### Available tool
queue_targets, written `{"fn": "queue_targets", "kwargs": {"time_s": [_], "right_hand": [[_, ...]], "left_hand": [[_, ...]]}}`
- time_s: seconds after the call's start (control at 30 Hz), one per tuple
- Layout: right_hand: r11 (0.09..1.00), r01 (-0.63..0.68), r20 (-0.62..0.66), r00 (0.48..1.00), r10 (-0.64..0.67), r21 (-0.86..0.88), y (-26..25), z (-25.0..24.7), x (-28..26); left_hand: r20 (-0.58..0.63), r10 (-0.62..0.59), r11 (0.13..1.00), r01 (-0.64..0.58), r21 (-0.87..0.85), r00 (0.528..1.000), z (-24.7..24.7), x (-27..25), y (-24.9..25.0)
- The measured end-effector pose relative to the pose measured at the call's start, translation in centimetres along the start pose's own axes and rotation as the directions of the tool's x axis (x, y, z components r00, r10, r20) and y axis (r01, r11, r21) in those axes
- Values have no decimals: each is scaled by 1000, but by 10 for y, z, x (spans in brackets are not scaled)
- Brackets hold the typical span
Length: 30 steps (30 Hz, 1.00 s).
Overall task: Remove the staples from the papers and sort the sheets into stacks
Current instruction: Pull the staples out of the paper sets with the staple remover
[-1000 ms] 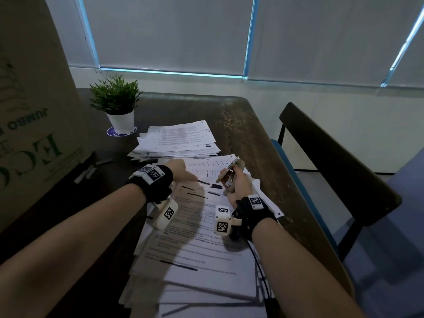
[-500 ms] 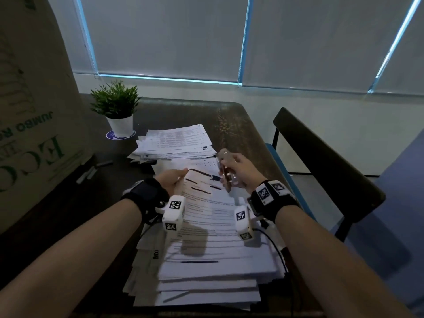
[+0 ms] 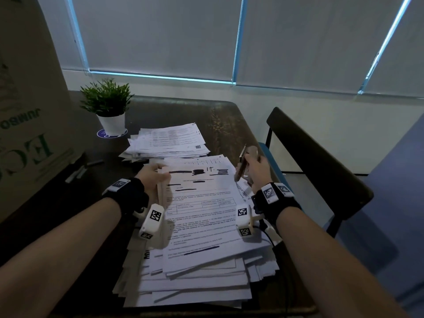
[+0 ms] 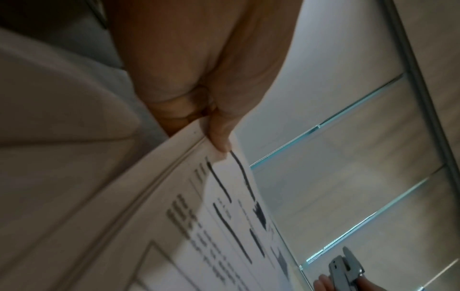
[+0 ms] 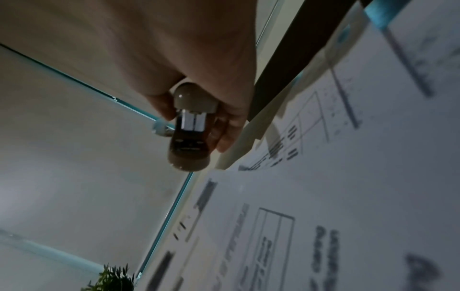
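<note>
My left grip (image 3: 153, 180) pinches the top-left corner of the upper set (image 3: 206, 216), thumb over the sheet edges. My right grip (image 3: 253, 167) is clamped round the remover (image 3: 242, 165), held off the paper beside the set's top-right corner. The set's long axis runs toward me on the pile (image 3: 197, 288). I judge the staple lies leftward across the top edge; no staple is visible.

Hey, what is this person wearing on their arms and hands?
Both forearms are bare, with no sleeves. Each wrist has a black strap carrying white tags printed with black square codes, and a small white block camera with the same codes. A thin cable trails from the right wrist. The left hand and right hand wear no gloves.
</note>
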State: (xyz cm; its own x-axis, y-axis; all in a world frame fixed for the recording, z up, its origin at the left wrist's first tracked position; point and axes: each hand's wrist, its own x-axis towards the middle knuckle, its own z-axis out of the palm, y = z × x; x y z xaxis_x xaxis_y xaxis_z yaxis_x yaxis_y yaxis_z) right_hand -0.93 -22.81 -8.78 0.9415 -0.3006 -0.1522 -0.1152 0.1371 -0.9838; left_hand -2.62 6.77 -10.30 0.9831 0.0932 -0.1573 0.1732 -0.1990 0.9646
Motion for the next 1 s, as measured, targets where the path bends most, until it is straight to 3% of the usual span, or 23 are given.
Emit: {"fn": "queue_targets", "kwargs": {"time_s": [0.2, 0.37, 0.47, 0.53, 0.6, 0.67, 0.73, 0.83, 0.93, 1.0], "right_hand": [[945, 167, 104, 984, -143, -282, -5, 13, -20], [941, 82, 256, 967, 6, -330, -7, 14, -20], [966, 80, 179, 983, -36, -246, -6, 11, -19], [996, 51, 165, 986, -40, -67, -8, 10, -21], [998, 33, 190, 981, -43, 54, -12, 9, -23], [995, 79, 170, 981, -89, 68, -11, 12, -21], [974, 206, 86, 976, -198, -97, -10, 18, -20], [812, 402, 91, 911, -403, -423, -13, 24, -19], [794, 377, 266, 923, -279, -477, -22, 36, -25], [714, 370, 344, 919, -191, -594, -22, 46, -29]], "left_hand": [[-83, 156, 982, -164, -90, 984, 18, -15, 18], [-206, 105, 923, -173, -344, 973, 19, -18, 24], [-16, 25, 922, -29, -386, 1000, 11, -16, 24], [122, -19, 980, 43, -196, 992, 7, -17, 23], [103, -32, 998, 38, -52, 994, 6, -18, 21], [70, -17, 999, 20, -42, 997, 6, -19, 22], [117, -37, 998, 43, -43, 992, 7, -18, 23], [303, -141, 985, 165, -58, 943, 13, -19, 27], [397, -143, 960, 224, -166, 907, 18, -18, 30], [407, -123, 924, 253, -285, 905, 21, -14, 31]]}}
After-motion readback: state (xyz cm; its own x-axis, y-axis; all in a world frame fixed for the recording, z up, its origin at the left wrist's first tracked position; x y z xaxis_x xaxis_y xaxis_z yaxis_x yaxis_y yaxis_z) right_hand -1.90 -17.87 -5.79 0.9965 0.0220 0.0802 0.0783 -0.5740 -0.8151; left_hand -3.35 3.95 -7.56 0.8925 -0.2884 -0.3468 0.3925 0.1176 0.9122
